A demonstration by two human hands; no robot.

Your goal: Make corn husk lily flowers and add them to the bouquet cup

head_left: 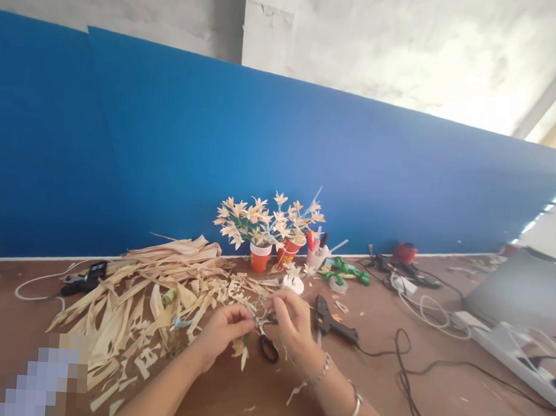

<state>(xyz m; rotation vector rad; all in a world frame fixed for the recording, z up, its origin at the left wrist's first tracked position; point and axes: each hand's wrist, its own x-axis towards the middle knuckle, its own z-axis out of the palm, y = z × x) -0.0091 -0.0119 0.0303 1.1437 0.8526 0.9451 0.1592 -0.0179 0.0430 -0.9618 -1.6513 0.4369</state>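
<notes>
Thumb and fingers of my left hand are pinched on the thin stem of a husk flower, whose pale petals hang below the fingers. My right hand is a little to the right, its thumb and fingers closed together at the tips. What lies in that pinch is too small to make out. Between and behind my hands are black-handled scissors, partly hidden by the right hand. A roll of white tape sits just beyond the right fingertips.
A heap of dry corn husks covers the table's left middle. Husk flowers stand in red paper cups at the back. A black glue gun, green wrapped stems, cables and a power strip lie to the right.
</notes>
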